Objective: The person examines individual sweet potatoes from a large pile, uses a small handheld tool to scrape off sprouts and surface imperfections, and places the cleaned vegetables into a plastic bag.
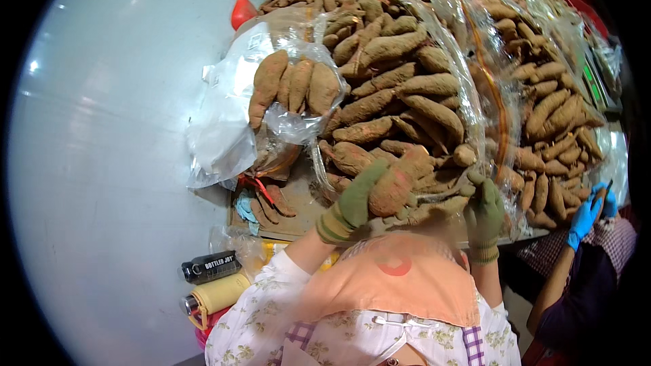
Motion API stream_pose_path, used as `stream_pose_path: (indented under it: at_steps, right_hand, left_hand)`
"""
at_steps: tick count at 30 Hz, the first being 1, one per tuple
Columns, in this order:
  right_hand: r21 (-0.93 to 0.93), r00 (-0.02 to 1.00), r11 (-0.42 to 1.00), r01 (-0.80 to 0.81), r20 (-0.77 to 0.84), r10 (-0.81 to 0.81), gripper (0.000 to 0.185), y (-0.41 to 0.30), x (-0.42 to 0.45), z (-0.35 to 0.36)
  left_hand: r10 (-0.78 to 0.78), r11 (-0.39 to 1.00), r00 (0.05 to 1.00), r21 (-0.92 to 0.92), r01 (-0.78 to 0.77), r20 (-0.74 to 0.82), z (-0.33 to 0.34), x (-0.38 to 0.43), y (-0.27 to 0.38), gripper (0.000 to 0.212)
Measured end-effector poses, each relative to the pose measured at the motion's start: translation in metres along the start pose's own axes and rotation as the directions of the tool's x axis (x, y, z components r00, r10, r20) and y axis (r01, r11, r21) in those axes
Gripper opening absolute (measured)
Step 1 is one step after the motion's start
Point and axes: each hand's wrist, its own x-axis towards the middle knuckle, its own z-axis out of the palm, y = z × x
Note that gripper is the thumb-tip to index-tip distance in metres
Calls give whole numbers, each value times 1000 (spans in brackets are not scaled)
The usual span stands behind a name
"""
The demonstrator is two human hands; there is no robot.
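My left hand (pixel 353 203), in a green knit glove, grips a large soil-covered sweet potato (pixel 394 188) with a reddish patch. To its right my right hand (pixel 485 211), gloved alike, has its fingers curled near a thin greyish strip; blur hides whether it holds that strip. Just beyond both hands lies a heap of dusty sweet potatoes (pixel 376 101) in an opened clear plastic bag (pixel 470 101). Several more sweet potatoes (pixel 300 84) rest on a second plastic bag (pixel 224 112) at the left.
Red-handled cutters (pixel 264 193) lie beside a blue cloth (pixel 246 211). A black bottle (pixel 211 267) and a yellow bottle (pixel 221 292) are at my left. A co-worker's blue-gloved hands (pixel 585 218) hold a sweet potato at the right, below a scale with a green display (pixel 592 81).
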Motion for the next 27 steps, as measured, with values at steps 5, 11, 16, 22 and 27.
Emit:
stream_pose_path:
  at_steps: [5, 11, 16, 22, 27]
  right_hand:
    - [46, 992, 991, -123, -11, 124, 40, -4, 8, -8]
    - [-16, 996, 997, -72, -52, 71, 35, -7, 13, -7]
    - [-13, 997, 997, -72, -16, 71, 33, -11, 14, 10]
    - [-14, 990, 990, -140, -14, 140, 30, -16, 10, 16]
    - [88, 963, 959, -268, 0, 269, 30, -36, 1, 19]
  left_hand:
    - [250, 911, 968, 341, -233, -7, -45, -33, 74, 57]
    - [794, 59, 598, 993, 98, -106, -83, -6, 156, 82]
    - [816, -347, 559, 898, 269, 148, -133, 38, 185, 72]
    - [671, -742, 601, 393, 544, 435, -163, 57, 186, 57]
    - [785, -606, 495, 625, 492, 371, -129, 35, 168, 63]
